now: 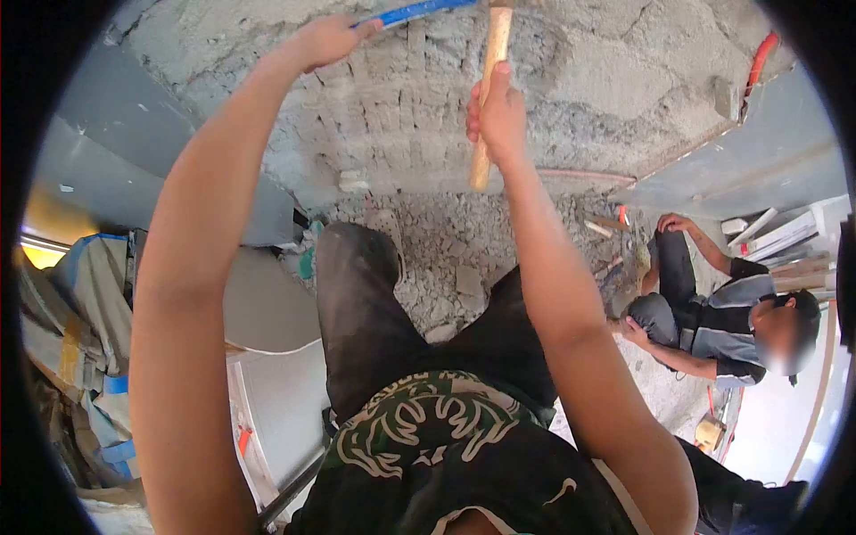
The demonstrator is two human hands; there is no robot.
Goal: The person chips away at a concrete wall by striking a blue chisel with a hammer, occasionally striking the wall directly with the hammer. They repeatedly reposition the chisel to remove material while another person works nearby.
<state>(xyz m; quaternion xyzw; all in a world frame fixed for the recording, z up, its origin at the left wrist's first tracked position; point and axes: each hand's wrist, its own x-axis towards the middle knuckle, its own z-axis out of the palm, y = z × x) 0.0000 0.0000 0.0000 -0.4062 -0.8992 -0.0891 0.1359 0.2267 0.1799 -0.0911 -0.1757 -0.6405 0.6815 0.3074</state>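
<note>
Wooden hammer handle (497, 45) in clenched right hand (497, 116), blue tool (415, 11) in clenched left hand (325, 40).

Rough cement wall (624, 71) across the top, rubble (446, 259) below at centre. Orange pipe (761, 58) upper right. Person (713, 325) crouching at right beside white boards (785, 234). Sacks (85, 312) piled lower left.

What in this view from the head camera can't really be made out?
All in the head view:
- Tool head on the wooden handle gripped by the right hand: cut off by the top edge.
- Blue tool in the left hand: its end leaves the frame at the top, so its kind is unclear.
- Small items near the co-worker: too small to name.
</note>
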